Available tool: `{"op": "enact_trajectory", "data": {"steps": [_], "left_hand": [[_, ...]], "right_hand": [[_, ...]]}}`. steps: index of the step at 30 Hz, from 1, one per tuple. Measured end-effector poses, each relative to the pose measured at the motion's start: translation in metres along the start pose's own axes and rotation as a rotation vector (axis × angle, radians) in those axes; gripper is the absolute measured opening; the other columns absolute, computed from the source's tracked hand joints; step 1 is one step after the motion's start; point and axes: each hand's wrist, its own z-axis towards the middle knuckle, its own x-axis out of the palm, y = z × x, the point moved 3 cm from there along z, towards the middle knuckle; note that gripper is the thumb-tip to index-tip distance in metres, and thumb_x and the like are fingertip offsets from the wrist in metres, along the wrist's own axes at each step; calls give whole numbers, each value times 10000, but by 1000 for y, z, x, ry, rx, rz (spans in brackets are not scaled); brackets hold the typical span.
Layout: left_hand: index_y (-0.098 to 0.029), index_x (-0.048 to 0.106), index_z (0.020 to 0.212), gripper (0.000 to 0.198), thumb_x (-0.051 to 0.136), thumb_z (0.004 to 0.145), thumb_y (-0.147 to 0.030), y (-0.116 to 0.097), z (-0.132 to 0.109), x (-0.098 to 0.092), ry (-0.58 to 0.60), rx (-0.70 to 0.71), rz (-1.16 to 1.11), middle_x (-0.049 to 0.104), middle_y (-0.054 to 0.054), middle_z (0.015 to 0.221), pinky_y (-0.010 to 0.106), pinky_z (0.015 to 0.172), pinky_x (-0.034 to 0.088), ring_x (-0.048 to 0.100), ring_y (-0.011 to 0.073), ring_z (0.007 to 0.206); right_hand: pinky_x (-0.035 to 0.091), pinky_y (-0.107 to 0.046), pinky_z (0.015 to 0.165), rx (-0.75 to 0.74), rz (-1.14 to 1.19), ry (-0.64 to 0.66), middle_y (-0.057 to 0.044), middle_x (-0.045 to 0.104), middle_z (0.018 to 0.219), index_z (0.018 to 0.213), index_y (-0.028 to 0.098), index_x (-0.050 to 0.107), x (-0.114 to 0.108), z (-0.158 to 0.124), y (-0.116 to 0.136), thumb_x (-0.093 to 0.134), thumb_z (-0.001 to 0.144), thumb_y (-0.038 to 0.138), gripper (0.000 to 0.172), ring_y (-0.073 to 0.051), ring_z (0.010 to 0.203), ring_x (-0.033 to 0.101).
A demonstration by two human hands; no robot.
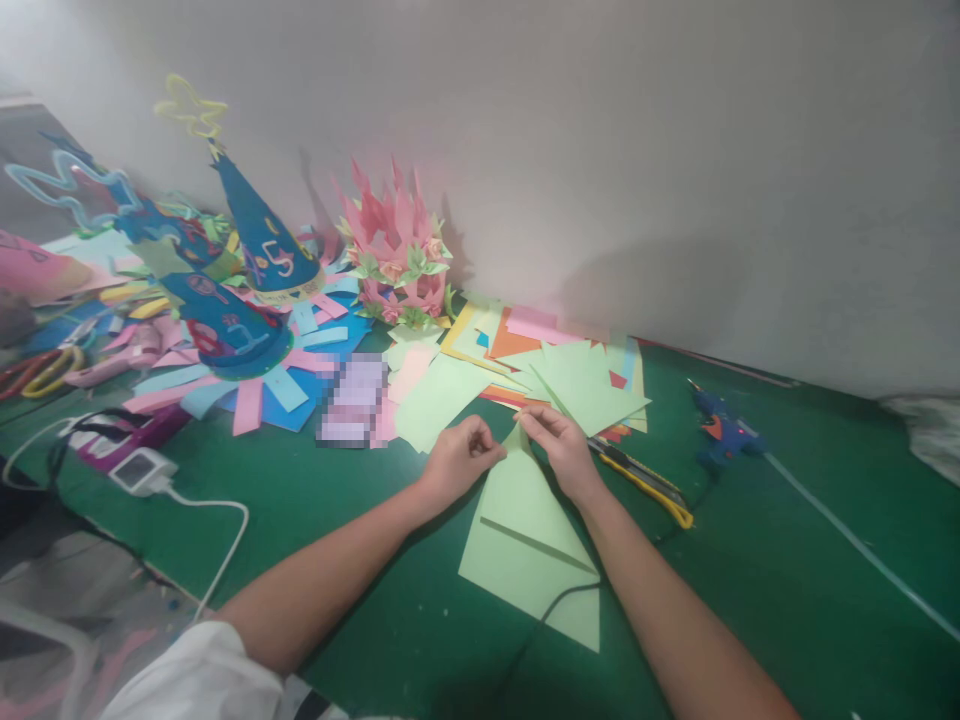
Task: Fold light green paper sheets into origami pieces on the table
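A sheet of light green paper (540,500) lies on the green table in front of me, folded over so that its upper layer ends in a slanting edge. At its far, narrow end my right hand (559,445) pinches the paper between thumb and fingers. My left hand (463,462) is closed with thumb and fingertips together against the paper's left edge near the same end. Just right of my right hand lies a yellow utility knife (645,480). Beyond the hands, more light green paper (442,395) is spread out.
Blue decorated cone hats (262,230) and pink paper crowns (394,245) stand at the back left. A glue gun (724,430) with a long glue stick rests on the right. A purple power strip (127,440) with a white charger sits on the left. A dark cable crosses the folded sheet.
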Motion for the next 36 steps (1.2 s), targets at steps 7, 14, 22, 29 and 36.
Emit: {"op": "enact_trajectory", "data": {"steps": [7,14,22,29,36], "left_hand": [[-179,436,662,225,640,708,-263,-1,0,0,10,-4,0,545,-49,604,192,508,341,431,72,514],[-180,432,662,220,634,713,-251,0,0,2,6,17,0,541,-50,616,195,516,346,426,72,522],[-173,473,691,186,644,702,-245,-2,1,3,28,5,-46,546,-52,630,179,519,383,464,61,528],[-169,504,719,184,671,682,-237,0,-3,6,76,-9,-90,538,-50,604,180,523,430,508,66,537],[-167,491,694,222,696,661,-244,0,-3,5,70,-59,-99,525,-56,580,175,494,400,500,63,514]], "right_hand": [[467,-330,754,-15,-15,-11,-24,654,777,744,198,639,0,0,2,660,719,477,281,-183,753,580],[444,-293,703,-45,5,-48,3,598,719,721,200,604,3,-2,4,654,738,430,236,-149,689,535],[435,-285,679,-75,-57,-129,8,558,701,728,198,580,5,1,-4,630,754,444,252,-143,666,508],[437,-292,723,-115,-86,-242,-8,592,758,785,196,576,-1,2,-6,585,792,453,257,-157,727,536],[433,-288,683,-151,-151,-264,-12,588,754,801,192,562,-2,1,-7,557,822,448,257,-159,705,525]]}}
